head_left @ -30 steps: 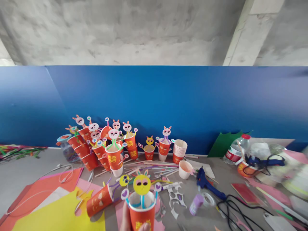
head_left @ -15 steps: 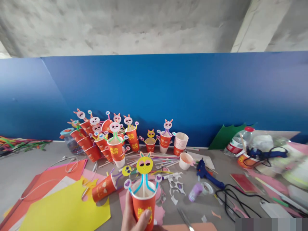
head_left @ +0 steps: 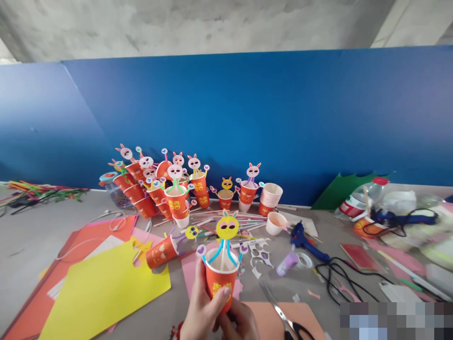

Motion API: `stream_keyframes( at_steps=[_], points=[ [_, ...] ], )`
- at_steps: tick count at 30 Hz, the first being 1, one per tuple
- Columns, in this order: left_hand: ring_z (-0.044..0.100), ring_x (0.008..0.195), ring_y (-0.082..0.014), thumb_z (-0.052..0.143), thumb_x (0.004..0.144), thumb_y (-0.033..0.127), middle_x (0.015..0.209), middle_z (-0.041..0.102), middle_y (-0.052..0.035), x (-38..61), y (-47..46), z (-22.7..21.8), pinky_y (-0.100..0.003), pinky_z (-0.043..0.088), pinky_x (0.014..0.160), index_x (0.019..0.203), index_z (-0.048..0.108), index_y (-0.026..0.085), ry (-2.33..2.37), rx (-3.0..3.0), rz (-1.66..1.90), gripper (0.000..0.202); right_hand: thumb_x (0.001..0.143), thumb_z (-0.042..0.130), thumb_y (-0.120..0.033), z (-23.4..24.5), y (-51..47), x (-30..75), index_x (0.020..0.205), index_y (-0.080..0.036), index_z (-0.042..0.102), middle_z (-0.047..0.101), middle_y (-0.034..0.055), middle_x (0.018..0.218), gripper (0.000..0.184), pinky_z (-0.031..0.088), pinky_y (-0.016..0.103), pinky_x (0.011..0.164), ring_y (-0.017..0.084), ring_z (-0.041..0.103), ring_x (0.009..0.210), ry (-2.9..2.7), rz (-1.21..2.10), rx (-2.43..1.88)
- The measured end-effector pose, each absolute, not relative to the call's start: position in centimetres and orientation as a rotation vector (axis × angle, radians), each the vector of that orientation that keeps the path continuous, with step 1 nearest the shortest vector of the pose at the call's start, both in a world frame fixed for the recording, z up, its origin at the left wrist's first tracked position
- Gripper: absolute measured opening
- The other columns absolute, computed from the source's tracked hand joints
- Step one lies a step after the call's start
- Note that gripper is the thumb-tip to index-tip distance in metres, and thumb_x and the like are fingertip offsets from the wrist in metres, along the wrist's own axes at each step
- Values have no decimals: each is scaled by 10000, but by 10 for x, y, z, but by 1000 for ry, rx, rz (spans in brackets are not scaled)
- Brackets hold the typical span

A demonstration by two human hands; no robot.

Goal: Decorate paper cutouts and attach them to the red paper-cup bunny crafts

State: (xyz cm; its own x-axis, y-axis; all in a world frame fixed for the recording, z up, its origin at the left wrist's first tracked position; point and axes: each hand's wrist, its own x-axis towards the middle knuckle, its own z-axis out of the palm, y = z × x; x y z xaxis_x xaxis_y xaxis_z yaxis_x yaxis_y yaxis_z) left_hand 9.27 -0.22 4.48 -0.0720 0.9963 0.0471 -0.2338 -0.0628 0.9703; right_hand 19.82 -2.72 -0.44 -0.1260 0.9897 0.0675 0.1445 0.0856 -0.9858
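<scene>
My left hand point(head_left: 203, 304) is closed around a red paper cup point(head_left: 222, 276) with gold lettering, its thumb across the front. Out of the cup rises a yellow paper animal face point(head_left: 227, 227) with pink-edged ears and dark eyes, on a white stick. Two blue pipe-cleaner arms curve over the rim and end in white discs with purple hearts. Below the cup's base, my right hand point(head_left: 244, 321) has its fingers curled together; what they grip is hidden. Close to it, scissors point(head_left: 279, 311) lie partly on an orange sheet point(head_left: 293, 314).
Many finished cup figures point(head_left: 177, 200) crowd the back left. A tipped cup figure point(head_left: 162, 252) lies beside yellow paper point(head_left: 106, 288). Stacked cups point(head_left: 271, 198) stand at the back. Rightward are a blue glue gun point(head_left: 307, 245) with black cord, a purple glue stick point(head_left: 287, 263) and a bottle point(head_left: 361, 200).
My right hand has come into view beneath the cup. The view has tilted down, showing more of the scissors and orange sheet. My left hand keeps hold of the cup.
</scene>
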Motion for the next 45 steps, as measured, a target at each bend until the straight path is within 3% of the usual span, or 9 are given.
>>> stream_keyframes(
  at_steps=[4,10,17,24,31,42,45],
  points=[
    [647,1033,-273,725,799,455,1213,654,-123,89,2,43,-348,524,915,1442,349,200,1040,1113,1388,787,888,510,-659,-10,-27,199,659,-165,650,635,28,537,562,401,178,440,115,517,445,-1442,1138,-1175],
    [608,1141,-347,766,758,466,1242,632,-155,92,5,24,-404,527,931,1429,399,188,1009,1060,1398,814,915,507,-564,-11,-27,204,709,-162,672,631,27,566,481,427,206,488,147,552,499,-1482,1072,-1165],
    [686,902,-274,713,831,457,1088,684,-123,96,3,16,-400,562,802,1502,196,215,749,1064,1266,882,939,504,-485,-13,-25,208,868,-160,709,715,75,726,392,471,235,532,197,619,584,-1452,998,-1151],
    [630,1074,-278,733,808,465,1263,617,-114,96,6,15,-369,524,928,1383,440,217,876,1099,1303,691,926,517,-511,-11,-20,208,860,-178,723,684,68,654,397,504,250,535,234,643,619,-1407,1039,-1175],
    [615,1106,-305,763,775,464,1275,614,-127,95,8,8,-380,520,937,1410,439,206,939,1059,1295,758,917,513,-545,-18,-19,206,871,-179,731,650,57,592,429,501,257,517,223,610,555,-1354,1070,-1173],
    [664,1004,-301,782,750,483,1087,705,-122,100,4,13,-364,546,829,1346,490,211,834,888,1266,718,904,450,-635,-23,-19,201,827,-185,712,623,55,546,526,471,251,481,217,617,502,-1302,1094,-1222],
    [666,989,-291,789,743,487,1118,699,-124,100,4,9,-359,539,832,1368,478,216,816,854,1263,748,899,444,-646,-29,-18,202,811,-194,708,634,59,560,531,461,247,462,211,606,492,-1306,1064,-1243]
  ],
)
